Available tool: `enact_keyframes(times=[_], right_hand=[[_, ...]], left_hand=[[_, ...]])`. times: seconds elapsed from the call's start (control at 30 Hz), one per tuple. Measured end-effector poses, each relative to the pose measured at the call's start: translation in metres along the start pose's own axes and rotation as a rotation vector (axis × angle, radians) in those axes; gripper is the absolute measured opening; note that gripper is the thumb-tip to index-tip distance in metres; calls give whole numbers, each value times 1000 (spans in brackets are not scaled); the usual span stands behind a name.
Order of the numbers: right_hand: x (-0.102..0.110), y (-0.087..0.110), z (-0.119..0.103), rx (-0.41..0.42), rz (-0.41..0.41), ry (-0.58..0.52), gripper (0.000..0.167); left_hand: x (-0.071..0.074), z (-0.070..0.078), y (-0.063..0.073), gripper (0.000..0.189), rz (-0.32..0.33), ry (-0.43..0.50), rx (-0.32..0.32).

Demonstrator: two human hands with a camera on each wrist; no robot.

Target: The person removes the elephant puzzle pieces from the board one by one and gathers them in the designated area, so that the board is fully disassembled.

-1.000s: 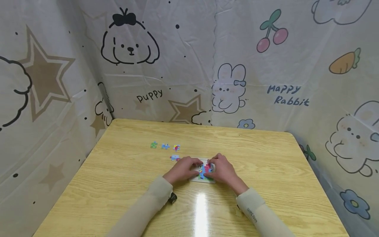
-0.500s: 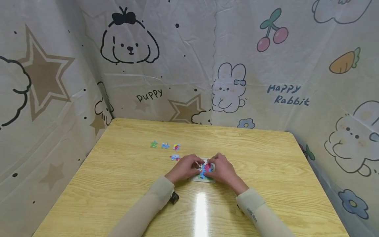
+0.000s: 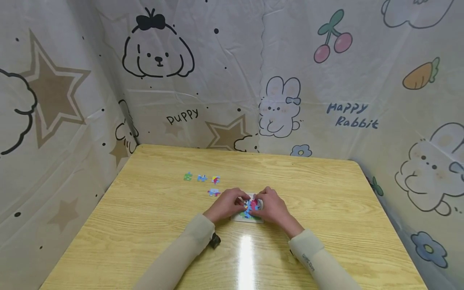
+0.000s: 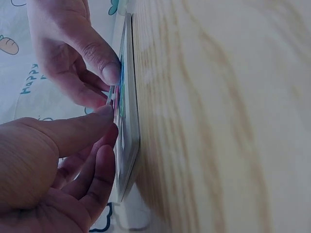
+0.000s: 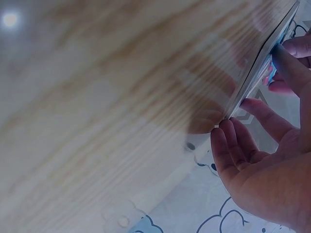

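A small jigsaw puzzle board (image 3: 237,218) with a pale rim lies on the table, carrying blue, red and green pieces. At its left side my left hand (image 3: 226,204) pinches a thin puzzle piece (image 4: 111,93) between thumb and fingers, held at the board's face. Much of that piece is hidden. My right hand (image 3: 274,207) grips the board from the right: the thumb presses on the assembled pieces and the fingertips touch the edge in the right wrist view. Several loose pieces lie beyond the left hand, among them a blue and pink one (image 3: 214,192).
A green piece (image 3: 187,176), a blue piece (image 3: 201,178) and a yellow and red piece (image 3: 215,179) form a row farther back on the wooden table (image 3: 311,181). A printed curtain (image 3: 224,60) stands behind the table. A black device (image 3: 215,241) sits at the left wrist.
My left hand has shifted slightly right over the board, its thumb and fingers nearer the middle of the picture. The right hand and the loose pieces have stayed in place.
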State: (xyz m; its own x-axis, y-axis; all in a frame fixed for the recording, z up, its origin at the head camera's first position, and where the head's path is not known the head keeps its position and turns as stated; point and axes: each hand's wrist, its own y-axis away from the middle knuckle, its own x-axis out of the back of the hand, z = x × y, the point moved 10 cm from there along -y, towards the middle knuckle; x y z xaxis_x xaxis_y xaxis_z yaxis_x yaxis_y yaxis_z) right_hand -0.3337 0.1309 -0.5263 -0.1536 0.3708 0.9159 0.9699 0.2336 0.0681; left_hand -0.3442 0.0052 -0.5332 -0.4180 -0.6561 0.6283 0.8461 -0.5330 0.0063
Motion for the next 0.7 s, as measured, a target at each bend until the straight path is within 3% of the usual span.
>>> enact_keyframes(times=[0.7], right_hand=[[0,0,0,-5,-5,9,60]], left_hand=[[15,-5,9,32,52,35,-54]])
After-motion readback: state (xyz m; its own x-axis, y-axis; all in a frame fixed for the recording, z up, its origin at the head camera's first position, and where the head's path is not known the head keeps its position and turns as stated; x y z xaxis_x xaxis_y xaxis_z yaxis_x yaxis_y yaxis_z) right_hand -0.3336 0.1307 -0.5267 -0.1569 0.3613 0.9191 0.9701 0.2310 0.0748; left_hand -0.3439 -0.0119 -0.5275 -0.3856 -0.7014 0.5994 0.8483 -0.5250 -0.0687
